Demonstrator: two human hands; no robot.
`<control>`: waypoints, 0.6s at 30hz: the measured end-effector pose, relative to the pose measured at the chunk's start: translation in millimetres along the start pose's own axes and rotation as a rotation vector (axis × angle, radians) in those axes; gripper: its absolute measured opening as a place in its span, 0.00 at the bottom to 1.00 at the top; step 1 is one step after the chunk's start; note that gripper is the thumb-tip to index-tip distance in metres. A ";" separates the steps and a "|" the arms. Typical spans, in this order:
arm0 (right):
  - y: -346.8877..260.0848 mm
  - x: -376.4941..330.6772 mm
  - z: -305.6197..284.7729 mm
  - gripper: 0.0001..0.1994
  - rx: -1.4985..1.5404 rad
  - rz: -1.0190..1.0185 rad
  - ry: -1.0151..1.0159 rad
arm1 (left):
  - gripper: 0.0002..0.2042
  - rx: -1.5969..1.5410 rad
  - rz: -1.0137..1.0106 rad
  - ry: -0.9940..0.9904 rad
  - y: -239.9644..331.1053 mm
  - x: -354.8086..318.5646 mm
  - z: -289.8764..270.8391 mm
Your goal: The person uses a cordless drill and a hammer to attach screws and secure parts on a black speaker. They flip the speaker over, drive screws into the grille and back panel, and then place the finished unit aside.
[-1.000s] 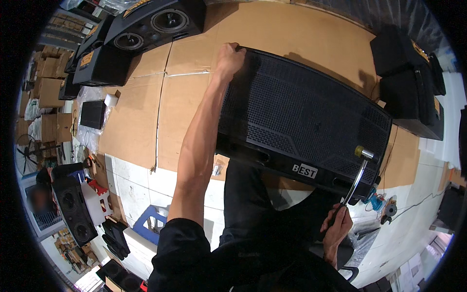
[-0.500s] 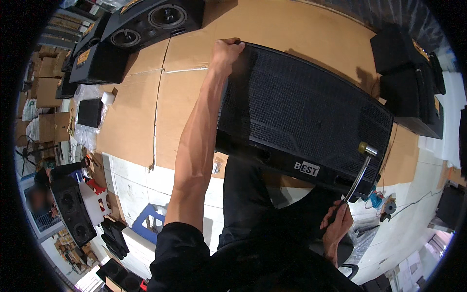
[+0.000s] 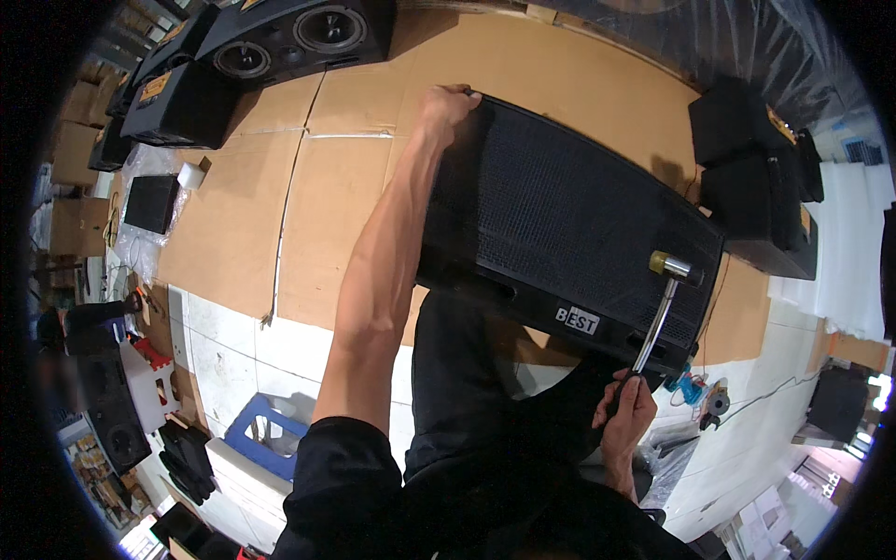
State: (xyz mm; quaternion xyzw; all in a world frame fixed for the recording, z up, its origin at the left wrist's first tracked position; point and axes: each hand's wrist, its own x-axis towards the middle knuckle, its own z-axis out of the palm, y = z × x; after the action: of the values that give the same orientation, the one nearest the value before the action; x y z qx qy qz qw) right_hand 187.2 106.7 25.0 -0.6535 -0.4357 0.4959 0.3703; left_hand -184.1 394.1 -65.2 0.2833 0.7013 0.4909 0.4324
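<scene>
Hammer (image 3: 662, 308) sat over the speaker's (image 3: 579, 205) right end, I saw, nudged inward, so a different patch lay beneath; right hand (image 3: 629, 411) clasped its handle, left hand (image 3: 448, 110) gripped the speaker's far-left corner.

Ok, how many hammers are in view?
1: the hammer in the right hand, its head over the black speaker. Others may be hidden among the clutter.

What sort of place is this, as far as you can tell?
Likely a loudspeaker workshop: the left hand grips a mesh-fronted speaker cabinet, the right hand holds a soft-faced mallet, and a black two-woofer cabinet is nearby.
</scene>
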 end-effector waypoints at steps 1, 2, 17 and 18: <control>-2.4 0.9 2.0 0.18 -0.023 -0.021 -0.022 | 0.15 -0.001 -0.017 -0.002 -7.0 5.6 -2.5; -4.7 2.3 4.1 0.18 -0.047 -0.041 -0.045 | 0.15 -0.002 -0.034 -0.003 -12.9 12.4 -5.7; -40.6 64.4 51.1 0.14 -0.376 -0.142 -0.198 | 0.15 0.177 0.210 0.129 -39.7 -34.5 -23.4; -50.8 79.7 68.4 0.13 -0.450 -0.136 -0.200 | 0.18 0.346 0.235 0.155 -48.9 -50.4 -30.1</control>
State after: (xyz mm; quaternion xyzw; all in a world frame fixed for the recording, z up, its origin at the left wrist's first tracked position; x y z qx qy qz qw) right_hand 120.8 202.5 29.6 -0.6363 -0.6127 0.4224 0.2031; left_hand -186.0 321.8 -90.0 0.3944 0.7682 0.4307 0.2623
